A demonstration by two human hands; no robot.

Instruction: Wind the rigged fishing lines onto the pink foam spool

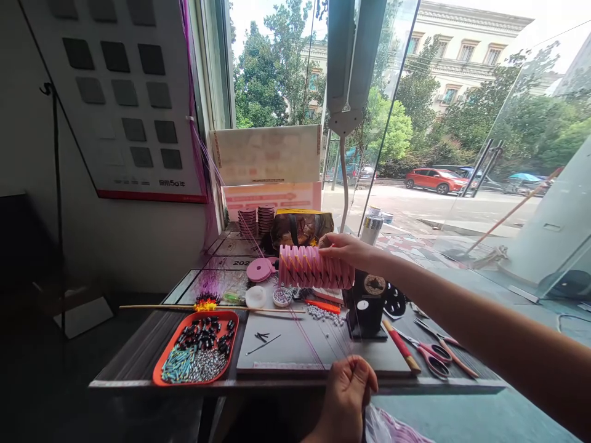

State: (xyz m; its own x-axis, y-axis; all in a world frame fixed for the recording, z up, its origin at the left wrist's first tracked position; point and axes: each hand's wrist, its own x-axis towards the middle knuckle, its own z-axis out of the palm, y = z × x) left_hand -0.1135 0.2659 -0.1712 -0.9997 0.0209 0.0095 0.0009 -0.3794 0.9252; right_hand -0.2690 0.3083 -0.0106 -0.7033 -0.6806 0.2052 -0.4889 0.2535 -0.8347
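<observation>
A row of pink spools (295,267) wound with line, bearing orange and dark marks, sits on a dark stand (367,323) at the table's middle. My right hand (344,251) reaches in from the right, its thumb and fingers closed on the rim of a pink spool. Low at the table's front edge, my left hand (348,384) is closed in a fist. Thin purple threads (305,338) run down from the spools toward it; their ends are hidden in the fingers. Beneath that hand lies a clear plastic bag (385,427) with pinkish strands.
An orange tray (157,372) holds black, silver and blue-green small parts. Scissors (434,357) and a red-handled stick (401,347) lie at right. A thin wooden rod (157,307) crosses the table. Small dark pieces (261,337) rest on the grey board (286,357). Behind stands a bag (302,229).
</observation>
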